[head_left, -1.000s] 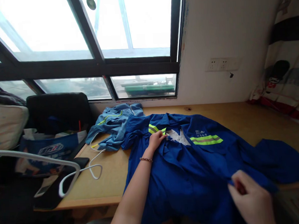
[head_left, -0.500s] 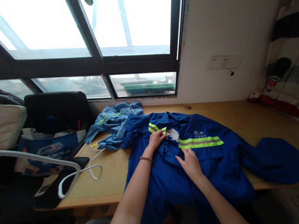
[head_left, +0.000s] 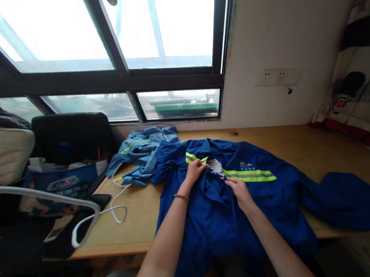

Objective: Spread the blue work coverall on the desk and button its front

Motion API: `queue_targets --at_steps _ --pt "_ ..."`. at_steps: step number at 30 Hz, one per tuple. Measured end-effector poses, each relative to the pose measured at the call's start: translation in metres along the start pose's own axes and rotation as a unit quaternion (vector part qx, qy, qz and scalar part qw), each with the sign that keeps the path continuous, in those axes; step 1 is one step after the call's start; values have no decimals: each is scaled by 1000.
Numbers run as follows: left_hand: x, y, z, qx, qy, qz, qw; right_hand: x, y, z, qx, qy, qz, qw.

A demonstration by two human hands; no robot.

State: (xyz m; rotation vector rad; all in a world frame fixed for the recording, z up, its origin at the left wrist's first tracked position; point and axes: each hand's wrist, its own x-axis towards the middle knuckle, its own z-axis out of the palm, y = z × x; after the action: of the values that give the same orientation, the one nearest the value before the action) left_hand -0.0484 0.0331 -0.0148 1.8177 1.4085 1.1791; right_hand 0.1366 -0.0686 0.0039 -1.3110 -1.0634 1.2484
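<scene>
A dark blue work jacket (head_left: 264, 200) with yellow-green reflective stripes lies spread over a wooden desk (head_left: 136, 216), front up, its hem hanging off the near edge. My left hand (head_left: 195, 170), a bead bracelet on its wrist, pinches the left front edge just below the collar. My right hand (head_left: 238, 188) grips the right front edge beside it, close under the chest stripe. Both hands meet at the jacket's opening, where a white lining shows.
A lighter blue jacket (head_left: 142, 153) lies crumpled at the desk's back left. A white hanger (head_left: 83, 220) sticks over the left edge. Bags and a black chair (head_left: 72, 137) stand at the left under the window. A patterned cloth (head_left: 352, 99) hangs at the right.
My right hand came up from the jacket's hem at the lower right to the chest and now holds the right front edge next to my left hand, drawing the fronts together.
</scene>
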Motion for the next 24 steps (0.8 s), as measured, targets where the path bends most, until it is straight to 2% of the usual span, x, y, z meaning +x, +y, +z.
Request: queue_targets --at_steps 2,4,7,10,14,19,21,24 --pt "1 6 3 -117 -12 -59 991 18 -13 -3 158 -45 20 986" --pt "0 15 8 -246 -39 -111 962 36 -25 -3 236 -89 22 967" --pt "-7 27 14 -397 -72 -146 903 56 -27 2 252 -141 26 957" --pt "-14 34 16 -447 -83 -167 875 66 -13 6 243 -152 26 958" --pt "-17 35 15 -451 -81 -175 871 69 3 6 219 -153 5 964" --pt "-17 35 14 -436 -79 -165 881 66 5 9 122 -122 -38 984" --pt "-18 35 14 -426 -77 -162 887 62 1 11 68 -80 -109 988" --pt "-18 35 16 -416 -72 -170 890 56 -6 11 -29 -4 -239 971"
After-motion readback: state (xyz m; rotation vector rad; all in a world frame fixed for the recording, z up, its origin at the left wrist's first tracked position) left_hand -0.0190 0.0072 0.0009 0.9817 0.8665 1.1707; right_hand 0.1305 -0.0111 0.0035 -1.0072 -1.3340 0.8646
